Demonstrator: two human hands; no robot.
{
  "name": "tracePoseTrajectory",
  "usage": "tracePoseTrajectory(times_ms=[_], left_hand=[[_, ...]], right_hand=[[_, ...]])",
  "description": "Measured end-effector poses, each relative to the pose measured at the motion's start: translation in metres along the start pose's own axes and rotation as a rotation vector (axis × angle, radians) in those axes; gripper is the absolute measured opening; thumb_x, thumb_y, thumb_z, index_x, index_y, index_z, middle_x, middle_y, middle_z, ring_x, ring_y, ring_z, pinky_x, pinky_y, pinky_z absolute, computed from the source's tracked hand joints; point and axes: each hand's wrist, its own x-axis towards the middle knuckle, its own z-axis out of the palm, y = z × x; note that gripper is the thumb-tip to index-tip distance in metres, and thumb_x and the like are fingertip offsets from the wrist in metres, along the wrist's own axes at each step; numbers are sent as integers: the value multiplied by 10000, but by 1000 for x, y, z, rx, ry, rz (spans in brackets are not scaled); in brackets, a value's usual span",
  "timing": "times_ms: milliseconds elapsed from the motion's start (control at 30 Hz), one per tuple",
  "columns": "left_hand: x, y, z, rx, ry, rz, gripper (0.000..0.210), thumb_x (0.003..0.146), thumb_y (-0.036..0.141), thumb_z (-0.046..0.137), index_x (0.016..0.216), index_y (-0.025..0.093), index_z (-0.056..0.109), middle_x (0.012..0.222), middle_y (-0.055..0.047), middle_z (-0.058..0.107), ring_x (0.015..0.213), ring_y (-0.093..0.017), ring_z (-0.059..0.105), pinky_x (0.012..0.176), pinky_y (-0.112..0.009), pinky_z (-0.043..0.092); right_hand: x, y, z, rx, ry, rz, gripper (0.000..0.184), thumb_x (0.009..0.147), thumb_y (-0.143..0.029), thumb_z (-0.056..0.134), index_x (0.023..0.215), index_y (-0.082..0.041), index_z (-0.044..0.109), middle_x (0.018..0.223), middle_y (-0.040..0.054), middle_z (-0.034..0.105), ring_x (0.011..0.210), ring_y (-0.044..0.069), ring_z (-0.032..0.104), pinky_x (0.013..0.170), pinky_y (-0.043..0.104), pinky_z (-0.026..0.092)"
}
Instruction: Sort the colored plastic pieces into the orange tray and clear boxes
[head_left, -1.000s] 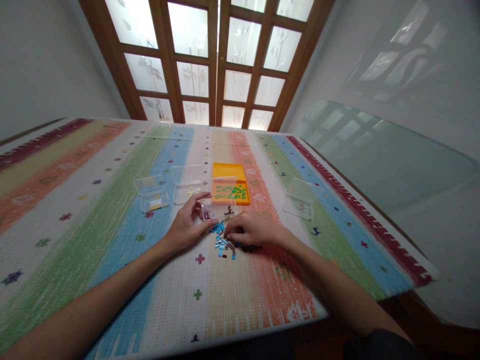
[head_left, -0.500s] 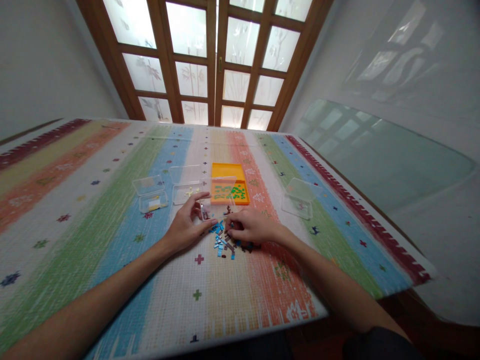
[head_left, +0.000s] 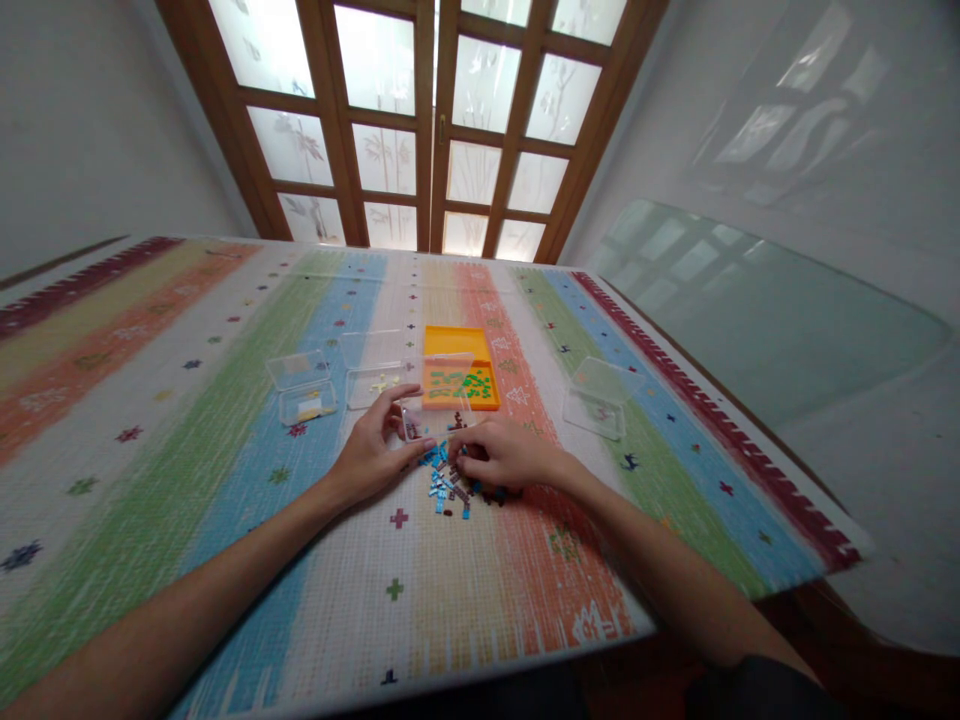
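My left hand (head_left: 379, 440) is curled round the side of a clear plastic box (head_left: 435, 432), its lid raised at the back and some dark brown pieces inside. Just in front of that box lies a loose pile of small blue bricks (head_left: 439, 487) mixed with brown bricks (head_left: 459, 494). Over the pile's right side, my right hand (head_left: 499, 452) is closed with thumb and fingertips pinched together. What sits between those fingertips is too small to make out. The right hand covers part of the pile.
Behind the held box stands an open orange case (head_left: 491, 398) with green pieces. To the left are a clear box (head_left: 358, 400) with pale yellow pieces and another open clear box (head_left: 289, 420). One more clear box (head_left: 596, 428) stands right. A striped cloth (head_left: 337, 600) covers the table.
My right hand's fingertips have shifted very slightly over the pile. The left hand keeps its hold on the clear box, and the other boxes stand as before.
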Motion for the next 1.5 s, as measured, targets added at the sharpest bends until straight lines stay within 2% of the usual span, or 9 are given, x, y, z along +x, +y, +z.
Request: tracePoseTrajectory(times_ms=[167,367,767,933,1100,1300,1500], left_hand=[[0,2,0,-2,5,6,650,806,342,812,1383,196,550,1069,-64,703,910,-208,671,810,-349,533],[1,0,1,-15,9,21,640,806,323,807,1380,205,553,1056,-55,702,923,-206,678,815,-345,538],[1,-2,1,-35,3,14,657,804,326,813,1391,199,547,1090,-70,705,941,-217,691,837,-363,554],[0,1,0,-25,0,15,636,816,325,801,1388,206,552,1029,-47,701,890,-197,684,805,-339,543],[1,1,0,-28,10,6,650,805,348,809,1386,207,553,1031,-46,701,861,-192,676,781,-339,544],[1,0,1,-34,23,-15,680,796,382,820,1387,196,539,1085,-67,700,867,-194,671,793,-348,545],[0,1,0,-5,35,-9,655,801,364,815,1379,200,553,1147,-80,689,905,-200,662,824,-363,546]], right_hand=[[2,1,11,31,16,-65,223,934,-157,586,1049,-180,775,805,26,748,682,134,611,690,252,423],[6,-2,17,-67,41,-46,161,939,-186,614,1005,-182,761,745,14,711,675,135,567,665,258,368],[8,-15,16,-149,30,9,144,916,-176,624,944,-169,764,740,28,705,663,140,562,641,262,351],[6,-13,12,-30,38,45,117,921,-157,613,944,-161,728,707,1,672,630,120,543,615,241,347],[1,-6,-1,21,15,82,90,913,-161,625,949,-161,707,719,-15,644,636,118,537,614,230,347],[-4,1,-7,-114,-26,74,123,947,-175,592,944,-163,714,807,39,703,737,158,591,660,256,367],[-2,6,0,-263,12,10,159,945,-198,606,937,-204,765,780,42,731,699,162,594,626,272,335]])
